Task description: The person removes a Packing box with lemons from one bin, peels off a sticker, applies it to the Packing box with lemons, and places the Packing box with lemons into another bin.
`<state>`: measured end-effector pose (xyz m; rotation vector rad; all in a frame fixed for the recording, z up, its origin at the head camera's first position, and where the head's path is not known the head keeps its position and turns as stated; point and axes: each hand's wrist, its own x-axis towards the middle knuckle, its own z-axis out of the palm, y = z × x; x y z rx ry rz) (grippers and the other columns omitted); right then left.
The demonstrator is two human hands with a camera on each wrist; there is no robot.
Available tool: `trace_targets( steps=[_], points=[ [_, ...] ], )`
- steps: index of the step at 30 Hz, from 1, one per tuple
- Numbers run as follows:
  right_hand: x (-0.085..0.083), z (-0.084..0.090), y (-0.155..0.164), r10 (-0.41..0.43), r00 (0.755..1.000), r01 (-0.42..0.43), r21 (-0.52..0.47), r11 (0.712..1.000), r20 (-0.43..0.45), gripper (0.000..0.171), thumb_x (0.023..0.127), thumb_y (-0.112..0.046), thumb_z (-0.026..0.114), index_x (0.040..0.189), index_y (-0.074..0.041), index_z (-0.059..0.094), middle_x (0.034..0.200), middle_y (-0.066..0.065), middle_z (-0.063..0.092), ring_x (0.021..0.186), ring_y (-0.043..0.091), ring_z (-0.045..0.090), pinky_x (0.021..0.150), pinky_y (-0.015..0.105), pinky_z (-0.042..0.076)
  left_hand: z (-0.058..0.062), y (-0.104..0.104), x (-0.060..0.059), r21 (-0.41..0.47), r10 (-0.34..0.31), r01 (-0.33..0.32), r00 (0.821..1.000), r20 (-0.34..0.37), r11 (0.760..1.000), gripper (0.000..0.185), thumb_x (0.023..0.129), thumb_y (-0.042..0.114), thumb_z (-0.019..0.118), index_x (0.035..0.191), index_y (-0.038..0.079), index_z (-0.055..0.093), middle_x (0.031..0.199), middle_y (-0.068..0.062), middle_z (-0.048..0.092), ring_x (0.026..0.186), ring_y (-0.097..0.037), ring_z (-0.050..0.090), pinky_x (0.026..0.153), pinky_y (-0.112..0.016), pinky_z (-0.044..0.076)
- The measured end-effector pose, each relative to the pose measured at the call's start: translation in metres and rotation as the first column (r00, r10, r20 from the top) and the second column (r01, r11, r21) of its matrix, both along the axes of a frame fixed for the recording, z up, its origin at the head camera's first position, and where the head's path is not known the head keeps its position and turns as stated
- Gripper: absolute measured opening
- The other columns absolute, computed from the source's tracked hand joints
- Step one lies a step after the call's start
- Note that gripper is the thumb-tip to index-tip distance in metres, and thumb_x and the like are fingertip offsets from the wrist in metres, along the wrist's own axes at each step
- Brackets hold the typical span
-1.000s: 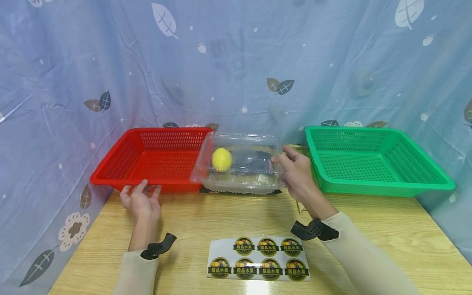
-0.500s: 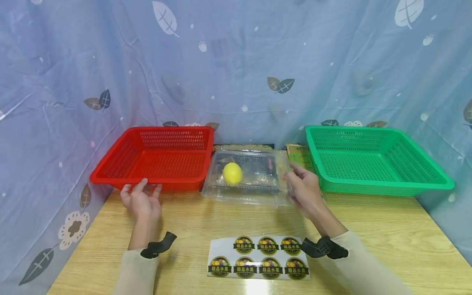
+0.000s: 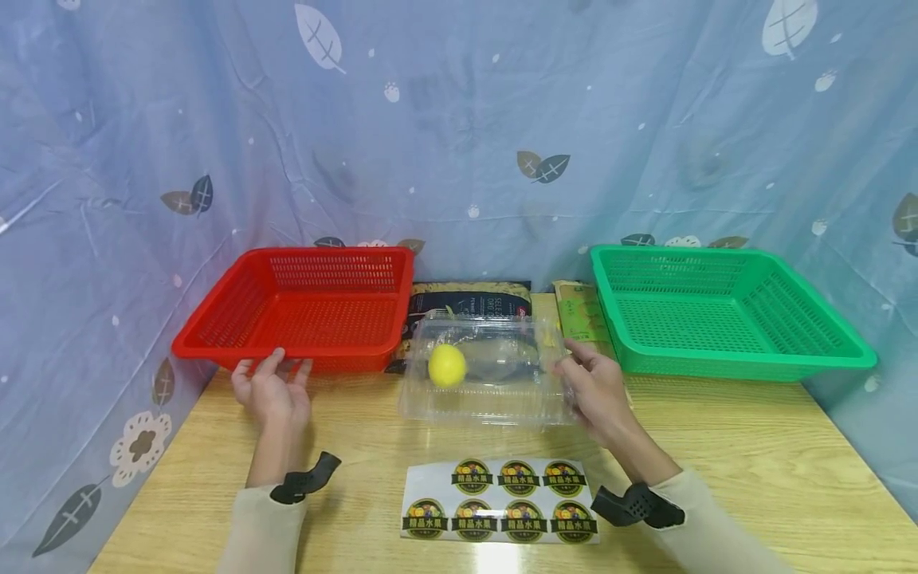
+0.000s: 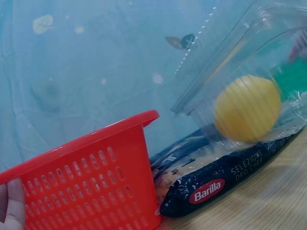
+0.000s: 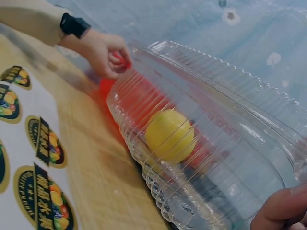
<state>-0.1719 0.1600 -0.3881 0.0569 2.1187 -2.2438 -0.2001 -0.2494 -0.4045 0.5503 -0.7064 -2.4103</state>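
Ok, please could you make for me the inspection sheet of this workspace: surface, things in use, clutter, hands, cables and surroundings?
Surface: wooden table; a sheet of stickers lies near the person.
Things in use: clear box with one yellow fruit inside; red basket at left. Whether the box touches the table, I cannot tell.
Clutter: dark packet beside the red basket, partly behind the box; green packet by the green basket.
Hands: left hand holds the red basket's front rim; right hand grips the box's right end.
Cables: nothing seen.
Surroundings: blue curtain with leaf prints.
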Motion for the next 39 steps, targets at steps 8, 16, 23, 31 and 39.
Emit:
trace_targets(
  steps=[8, 16, 23, 31, 39],
  points=[
    [0.006, -0.011, -0.001, -0.024, 1.0, 0.024, -0.005, 1.0, 0.006, 0.068, 0.092, -0.002, 0.051, 0.156, 0.0, 0.031, 0.062, -0.006, 0.049, 0.036, 0.003, 0.027, 0.032, 0.02, 0.023, 0.002, 0.0, 0.001, 0.012, -0.019, 0.019, 1.0, 0.0, 1.0, 0.047, 0.094, 0.0, 0.066, 0.126, 0.019, 0.037, 0.117, -0.006, 0.048, 0.085, -0.023, 0.057, 0.077, -0.036, 0.056],
    [0.013, -0.019, 0.0, -0.039, 0.999, 0.038, 0.044, 0.998, 0.028, 0.067, 0.093, -0.006, 0.051, 0.157, 0.0, 0.03, 0.052, -0.007, 0.048, 0.034, 0.004, 0.025, 0.032, 0.021, 0.024, 0.0, 0.0, 0.004, -0.004, -0.023, 0.023, 1.0, 0.012, 1.0, 0.05, 0.095, 0.001, 0.066, 0.13, 0.019, 0.035, 0.116, -0.005, 0.049, 0.085, -0.022, 0.057, 0.079, -0.036, 0.057],
    [0.014, -0.024, 0.001, -0.049, 0.998, 0.047, 0.067, 0.997, 0.027, 0.065, 0.094, -0.008, 0.052, 0.156, 0.0, 0.032, 0.049, -0.008, 0.041, 0.034, 0.004, 0.025, 0.032, 0.021, 0.024, 0.001, 0.0, 0.003, -0.013, -0.022, 0.022, 1.0, 0.015, 1.0, 0.049, 0.095, 0.002, 0.066, 0.13, 0.018, 0.036, 0.118, -0.005, 0.049, 0.084, -0.022, 0.057, 0.079, -0.036, 0.057],
    [0.014, -0.027, 0.0, -0.087, 0.996, 0.085, 0.114, 0.99, 0.014, 0.064, 0.093, -0.008, 0.054, 0.154, 0.0, 0.037, 0.068, -0.001, 0.062, 0.034, 0.005, 0.024, 0.032, 0.022, 0.023, 0.001, -0.001, 0.003, -0.01, -0.022, 0.022, 1.0, 0.013, 1.0, 0.051, 0.093, 0.002, 0.069, 0.129, 0.017, 0.037, 0.122, -0.005, 0.048, 0.082, -0.022, 0.058, 0.079, -0.036, 0.058],
    [0.012, -0.035, -0.002, -0.143, 0.989, 0.148, 0.233, 0.961, -0.038, 0.064, 0.09, -0.009, 0.057, 0.152, -0.001, 0.043, 0.08, 0.007, 0.06, 0.036, 0.006, 0.028, 0.033, 0.024, 0.029, 0.002, -0.001, 0.0, 0.02, -0.035, 0.035, 0.999, 0.009, 0.999, 0.051, 0.093, 0.0, 0.068, 0.129, 0.019, 0.037, 0.121, -0.005, 0.049, 0.081, -0.022, 0.058, 0.078, -0.036, 0.057]
  ],
)
